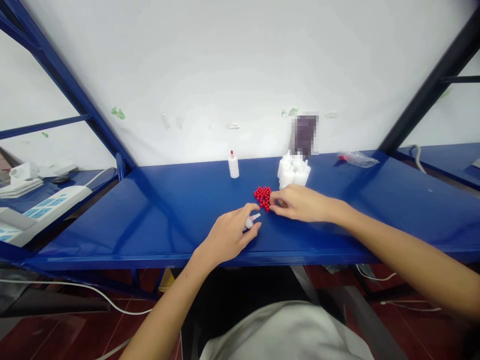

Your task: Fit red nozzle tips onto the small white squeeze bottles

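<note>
My left hand [236,232] is closed around a small white squeeze bottle [249,223], its bare pointed nozzle sticking out between thumb and index finger toward the right. Most of the bottle's body is hidden by the palm. At the right edge of a pile of small red caps [262,196], my right hand [290,202] has thumb and fingers pinched together; what lies between the fingertips is hidden. Just behind that hand stands a cluster of several white bottles [293,170] with uncapped nozzles. Farther back, a white bottle with a red cap [233,166] stands upright by itself.
The blue table [168,210] runs along a white wall. A clear plastic bag [359,159] with something red inside lies at the back right. A dark pixelated object [305,134] leans at the wall. A white power strip [52,210] is at the left.
</note>
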Tool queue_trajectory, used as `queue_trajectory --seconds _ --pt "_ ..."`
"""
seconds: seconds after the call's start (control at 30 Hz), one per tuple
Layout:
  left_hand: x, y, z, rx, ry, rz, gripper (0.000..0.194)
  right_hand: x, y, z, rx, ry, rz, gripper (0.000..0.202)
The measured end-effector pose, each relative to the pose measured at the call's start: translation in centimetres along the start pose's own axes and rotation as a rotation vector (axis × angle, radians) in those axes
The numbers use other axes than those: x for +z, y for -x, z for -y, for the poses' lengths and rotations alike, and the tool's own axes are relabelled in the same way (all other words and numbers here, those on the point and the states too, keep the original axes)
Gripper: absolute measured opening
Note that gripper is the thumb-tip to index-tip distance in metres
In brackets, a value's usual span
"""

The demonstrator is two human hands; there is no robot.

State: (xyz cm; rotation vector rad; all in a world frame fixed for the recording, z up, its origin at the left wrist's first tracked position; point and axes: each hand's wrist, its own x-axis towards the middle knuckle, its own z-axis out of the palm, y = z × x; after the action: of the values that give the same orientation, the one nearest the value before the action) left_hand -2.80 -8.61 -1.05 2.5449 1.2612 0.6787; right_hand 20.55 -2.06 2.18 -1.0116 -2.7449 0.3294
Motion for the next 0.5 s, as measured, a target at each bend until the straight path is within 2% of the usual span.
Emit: queue_trajectory --seconds 0.1,0.23,0.37,0.5 --pt "-0.1 0.0 -0.1 -0.004 0.034 0.009 0.033 0.5 -0.1 1.0 -0.133 -0.092 -0.081 0.025" --pt "-0.1 0.1 -0.1 -0.017 0.065 0.015 0.049 1.3 -0.2 1.8 -0.257 -0.191 -0.113 0.026" --pt "0.1 0.0 0.0 -0.018 0.099 -0.007 0.064 1.1 0.0 1.3 -0.212 -0.209 -0.210 0.022" --pt "0.0 0.2 -0.1 -0.030 0.090 -0.025 0.055 -0.9 0.6 0.1 -0.143 -0.121 -0.337 0.018"
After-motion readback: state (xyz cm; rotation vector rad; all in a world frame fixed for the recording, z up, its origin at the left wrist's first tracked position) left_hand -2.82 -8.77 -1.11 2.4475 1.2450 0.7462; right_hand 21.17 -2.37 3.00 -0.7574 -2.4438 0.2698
